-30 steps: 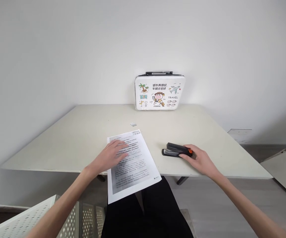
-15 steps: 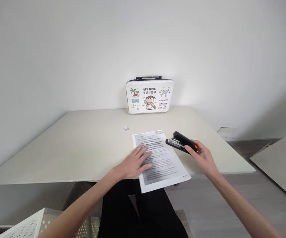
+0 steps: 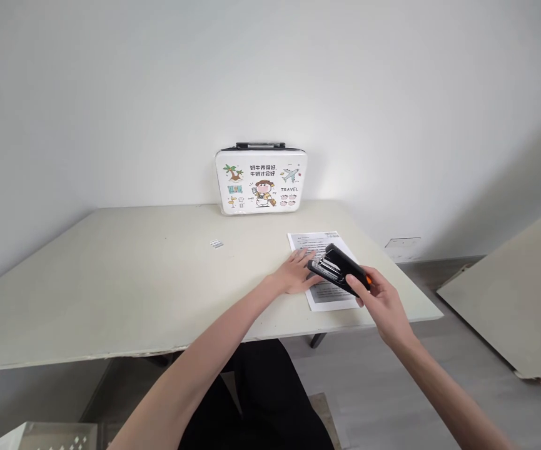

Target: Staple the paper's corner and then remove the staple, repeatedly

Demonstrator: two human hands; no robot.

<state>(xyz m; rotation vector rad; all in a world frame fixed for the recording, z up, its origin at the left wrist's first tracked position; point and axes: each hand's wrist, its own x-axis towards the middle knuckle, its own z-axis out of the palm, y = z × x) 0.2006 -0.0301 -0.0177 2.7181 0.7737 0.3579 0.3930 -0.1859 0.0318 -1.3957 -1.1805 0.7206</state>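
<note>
My left hand (image 3: 294, 273) lies flat with its fingers spread on a printed sheet of paper (image 3: 333, 302) on the table. Held above the sheet is a black stapler (image 3: 348, 265) with an orange spot near its rear; my right hand (image 3: 380, 303) grips that rear end. The stapler's jaws are apart and point left, towards my left fingers. Part of the sheet's text is hidden behind the stapler and my hands. Whether more than one sheet lies there I cannot tell.
A white cartoon-printed case (image 3: 261, 181) with a black handle stands against the wall at the back of the table (image 3: 111, 281). Small strips of staples or similar (image 3: 216, 244) lie left of the paper. A perforated white basket (image 3: 59, 434) is at lower left.
The paper has slid away from the table's front edge and to the right under my left hand, so it lies wholly on the table. The stapler is now over it. The view has shifted right.
</note>
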